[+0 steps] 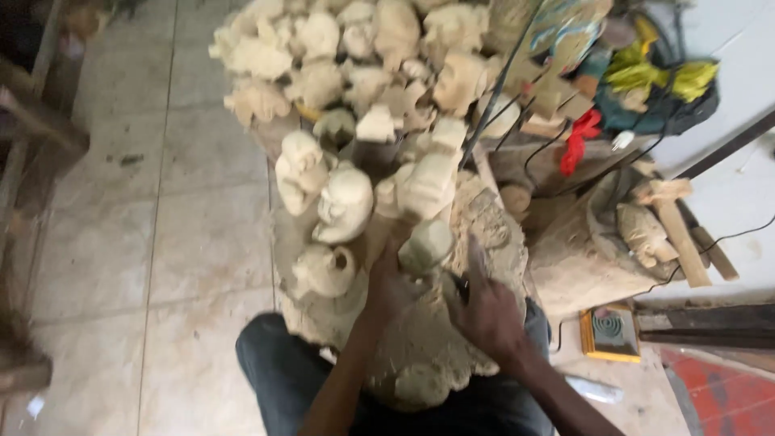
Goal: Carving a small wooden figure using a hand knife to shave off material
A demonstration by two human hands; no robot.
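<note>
A: What do the hands hold?

B: The left hand [387,287] is closed around a pale wooden carving [425,242], just beyond its fingers, long axis pointing far and right. The right hand [488,311] grips a dark tool [478,257], touching nearly the carving's right side.

A: And around?

B: More carvings are piled [339,73] farther, the tiled floor [161,242] on left.

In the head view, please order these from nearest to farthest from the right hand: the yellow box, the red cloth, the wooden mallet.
From the right hand:
1. Yellow box, on the floor just right of it.
2. Wooden mallet, farther right and up.
3. Red cloth, far above, near the cables.
</note>
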